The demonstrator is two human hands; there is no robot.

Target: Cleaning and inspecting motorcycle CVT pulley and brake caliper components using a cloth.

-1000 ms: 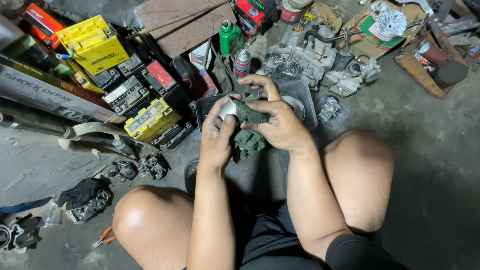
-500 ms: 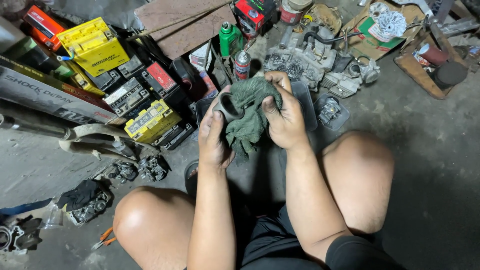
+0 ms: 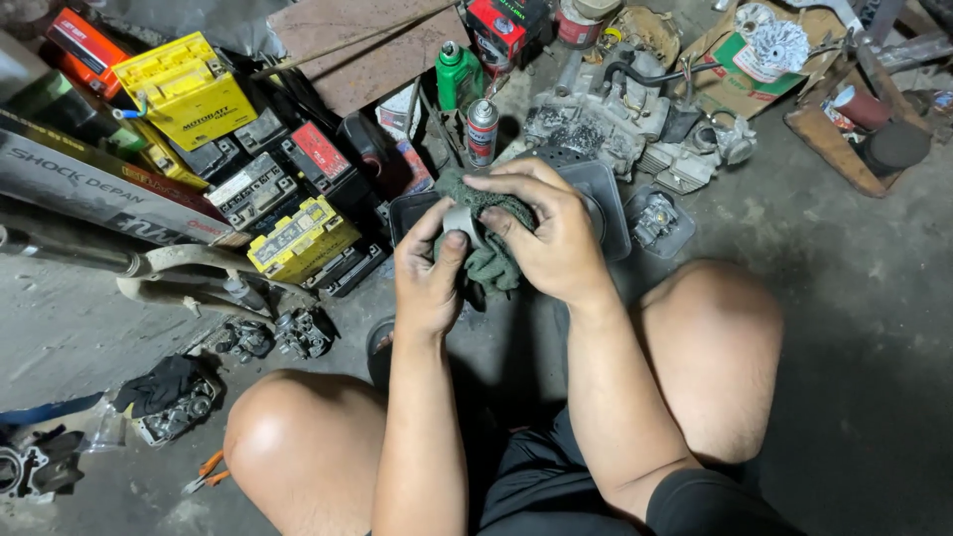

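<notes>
I squat on a concrete floor with both hands raised in front of my knees. My left hand (image 3: pixel 429 276) grips a small round grey metal part (image 3: pixel 460 222), its thumb pressed up against it. My right hand (image 3: pixel 544 230) presses a dark green rag (image 3: pixel 488 260) over and around that part from the right. The rag hangs down between my palms. Directly behind my hands lies a dark plastic tray (image 3: pixel 608 199).
Yellow, black and red batteries (image 3: pixel 298 230) are stacked at left beside a long box (image 3: pixel 89 189). A spray can (image 3: pixel 481 129), a green bottle (image 3: pixel 455 71) and a dirty engine block (image 3: pixel 596 124) stand behind. Carburettor parts (image 3: pixel 283 333) and pliers (image 3: pixel 204 471) lie near my left knee.
The rag, lifted and spread over the part half a second ago, is now bunched lower around it. My right hand has slid across the top, and the grey part shows again.
</notes>
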